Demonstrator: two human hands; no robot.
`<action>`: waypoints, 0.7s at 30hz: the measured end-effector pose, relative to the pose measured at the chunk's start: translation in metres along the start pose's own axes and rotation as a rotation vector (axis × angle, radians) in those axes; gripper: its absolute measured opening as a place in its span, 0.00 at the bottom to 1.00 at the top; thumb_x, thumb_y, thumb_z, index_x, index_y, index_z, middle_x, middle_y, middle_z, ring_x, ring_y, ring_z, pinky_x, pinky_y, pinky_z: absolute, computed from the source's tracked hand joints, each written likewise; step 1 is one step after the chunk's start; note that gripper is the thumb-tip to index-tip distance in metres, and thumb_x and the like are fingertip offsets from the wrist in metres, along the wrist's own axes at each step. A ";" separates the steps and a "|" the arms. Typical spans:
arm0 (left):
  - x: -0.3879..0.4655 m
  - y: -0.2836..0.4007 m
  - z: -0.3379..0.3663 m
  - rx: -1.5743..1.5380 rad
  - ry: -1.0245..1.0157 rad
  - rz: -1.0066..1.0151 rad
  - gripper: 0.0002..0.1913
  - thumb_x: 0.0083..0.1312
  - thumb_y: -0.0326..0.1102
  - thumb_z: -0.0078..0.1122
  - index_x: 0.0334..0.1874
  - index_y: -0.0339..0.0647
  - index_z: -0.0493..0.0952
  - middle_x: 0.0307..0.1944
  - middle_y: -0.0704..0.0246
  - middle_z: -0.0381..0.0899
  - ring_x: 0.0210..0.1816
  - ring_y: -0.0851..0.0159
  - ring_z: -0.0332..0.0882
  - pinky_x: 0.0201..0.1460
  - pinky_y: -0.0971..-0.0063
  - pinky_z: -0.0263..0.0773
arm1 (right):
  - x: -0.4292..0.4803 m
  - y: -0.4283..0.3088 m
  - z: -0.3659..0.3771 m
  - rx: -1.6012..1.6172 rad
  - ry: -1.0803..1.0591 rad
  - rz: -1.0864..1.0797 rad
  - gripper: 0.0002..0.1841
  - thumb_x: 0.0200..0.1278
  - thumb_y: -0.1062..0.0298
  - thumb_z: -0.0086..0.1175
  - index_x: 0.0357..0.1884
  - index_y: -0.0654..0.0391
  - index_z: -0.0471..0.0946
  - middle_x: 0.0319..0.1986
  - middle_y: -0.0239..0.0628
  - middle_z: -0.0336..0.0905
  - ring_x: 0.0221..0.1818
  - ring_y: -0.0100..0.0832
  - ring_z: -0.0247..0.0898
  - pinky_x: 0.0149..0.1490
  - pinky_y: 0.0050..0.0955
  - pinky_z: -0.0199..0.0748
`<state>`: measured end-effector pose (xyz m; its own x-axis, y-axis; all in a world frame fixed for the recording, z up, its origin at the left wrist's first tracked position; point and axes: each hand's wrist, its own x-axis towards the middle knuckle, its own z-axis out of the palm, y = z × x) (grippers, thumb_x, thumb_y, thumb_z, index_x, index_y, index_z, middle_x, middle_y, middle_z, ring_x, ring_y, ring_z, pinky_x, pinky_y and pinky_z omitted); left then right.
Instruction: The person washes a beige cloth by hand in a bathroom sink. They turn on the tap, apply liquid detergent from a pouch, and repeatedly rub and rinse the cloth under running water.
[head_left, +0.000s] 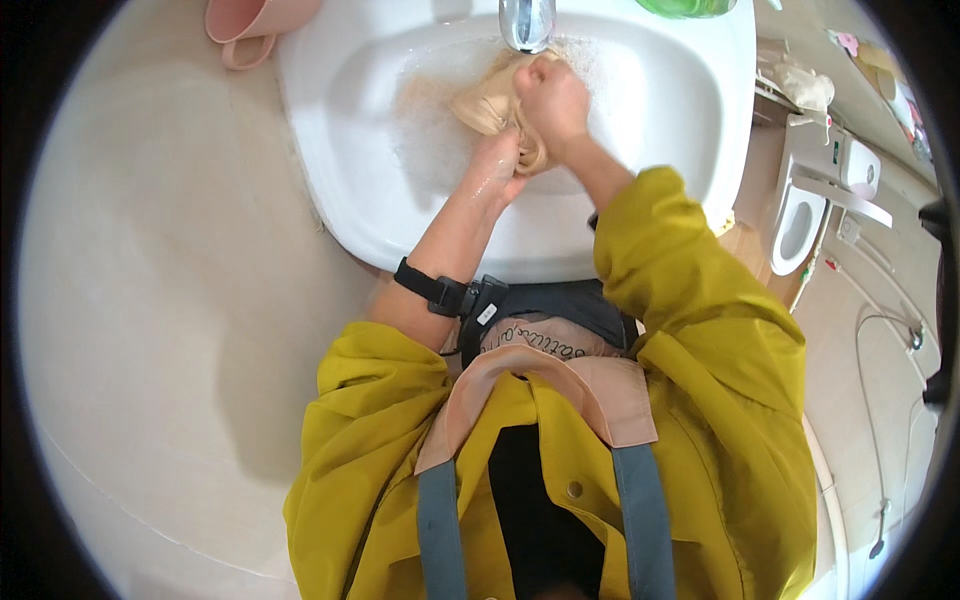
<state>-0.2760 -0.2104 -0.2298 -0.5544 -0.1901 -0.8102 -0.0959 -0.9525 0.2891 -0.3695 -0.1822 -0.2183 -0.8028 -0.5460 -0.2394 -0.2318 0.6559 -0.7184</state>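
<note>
A wet beige cloth (480, 103) hangs bunched between my hands over the white washbasin (352, 187). My left hand (496, 161) grips its near end, where a folded loop shows beside the fingers. Just above and to the right, my right hand (553, 96) is closed in a fist on the cloth. The chrome faucet (527, 26) stands directly beyond this fist. Foamy, cloudy water (427, 142) lies in the bowl under the cloth. How much of the cloth is under water cannot be made out.
A pink mug (251, 26) stands at the basin's upper left, and a green container (686, 6) at its far right rim. To the right are a toilet (799, 229) and a shower hose (862, 390) along the wall. A tiled wall (165, 262) rises on the left.
</note>
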 end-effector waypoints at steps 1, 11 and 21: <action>0.000 -0.002 0.002 0.063 0.068 0.100 0.17 0.60 0.25 0.42 0.52 0.37 0.65 0.43 0.63 0.73 0.43 0.66 0.74 0.43 0.73 0.72 | 0.015 0.015 0.005 -0.004 -0.010 -0.006 0.11 0.55 0.61 0.50 0.26 0.58 0.76 0.28 0.47 0.73 0.30 0.47 0.70 0.41 0.38 0.69; 0.062 -0.006 -0.035 1.260 0.367 0.844 0.20 0.55 0.30 0.52 0.50 0.32 0.66 0.44 0.52 0.73 0.45 0.47 0.70 0.51 0.58 0.63 | -0.005 0.092 0.041 -0.416 -0.005 -0.323 0.16 0.56 0.58 0.52 0.44 0.53 0.71 0.39 0.52 0.67 0.34 0.51 0.68 0.39 0.41 0.70; 0.035 0.021 -0.011 0.025 0.054 0.239 0.17 0.57 0.25 0.47 0.51 0.32 0.66 0.40 0.63 0.73 0.40 0.65 0.76 0.31 0.72 0.75 | -0.006 -0.008 0.008 -0.112 -0.175 0.015 0.13 0.57 0.61 0.48 0.38 0.59 0.74 0.35 0.52 0.76 0.40 0.48 0.73 0.41 0.42 0.70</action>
<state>-0.2885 -0.2395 -0.2577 -0.5186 -0.4224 -0.7434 0.0119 -0.8730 0.4876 -0.3584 -0.1880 -0.2164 -0.7015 -0.6113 -0.3664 -0.2877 0.7132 -0.6392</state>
